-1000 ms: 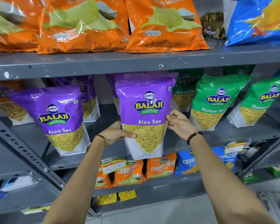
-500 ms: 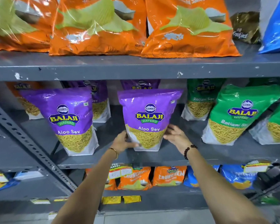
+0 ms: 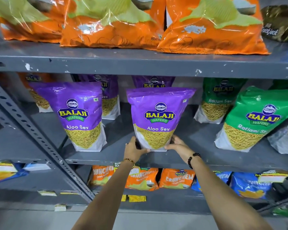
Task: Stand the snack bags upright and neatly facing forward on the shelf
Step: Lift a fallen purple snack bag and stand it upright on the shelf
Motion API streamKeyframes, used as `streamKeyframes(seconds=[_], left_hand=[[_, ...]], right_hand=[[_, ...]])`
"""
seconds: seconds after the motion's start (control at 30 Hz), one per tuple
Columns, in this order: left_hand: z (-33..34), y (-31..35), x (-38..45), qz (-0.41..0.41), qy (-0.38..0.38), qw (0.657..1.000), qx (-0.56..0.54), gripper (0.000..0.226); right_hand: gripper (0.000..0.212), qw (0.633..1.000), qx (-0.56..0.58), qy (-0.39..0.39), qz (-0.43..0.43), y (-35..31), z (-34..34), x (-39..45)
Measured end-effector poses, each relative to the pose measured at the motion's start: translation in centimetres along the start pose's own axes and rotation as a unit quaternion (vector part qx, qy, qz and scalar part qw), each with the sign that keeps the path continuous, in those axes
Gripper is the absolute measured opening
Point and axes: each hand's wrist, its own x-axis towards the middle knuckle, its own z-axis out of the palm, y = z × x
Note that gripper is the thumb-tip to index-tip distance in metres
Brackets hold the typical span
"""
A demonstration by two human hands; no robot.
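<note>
A purple Aloo Sev bag [image 3: 159,113] stands upright on the grey middle shelf [image 3: 198,156], its label facing forward. My left hand [image 3: 134,149] grips its lower left corner and my right hand [image 3: 178,144] holds its lower right corner. A second purple Aloo Sev bag [image 3: 76,113] stands upright to the left, facing forward. More purple bags [image 3: 154,82] stand behind. Green Ratlami Sev bags [image 3: 253,120] lean to the right of my hands.
Large orange chip bags [image 3: 111,24] lie on the upper shelf. Small orange Crunchem bags [image 3: 176,178] and blue bags [image 3: 249,185] fill the lower shelf. A perforated grey brace [image 3: 40,138] runs diagonally at the left.
The purple bag has gone from held in front of the shelf to standing on the shelf surface. Both hands slid down to its bottom corners. The camera moved closer.
</note>
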Motion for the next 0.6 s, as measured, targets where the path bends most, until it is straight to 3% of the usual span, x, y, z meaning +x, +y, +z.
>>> streamKeyframes(seconds=[0.23, 0.6], left_hand=[[-0.4, -0.1, -0.3, -0.001, 0.018, 1.0, -0.001, 0.047], [-1.1, -0.1, -0.8, -0.002, 0.004, 1.0, 0.011, 0.05]], right_hand=[[0.093, 0.992, -0.107, 0.061, 0.009, 0.6, 1.3, 0.3], [0.085, 0.99, -0.117, 0.078, 0.004, 0.6, 2.1, -0.4]])
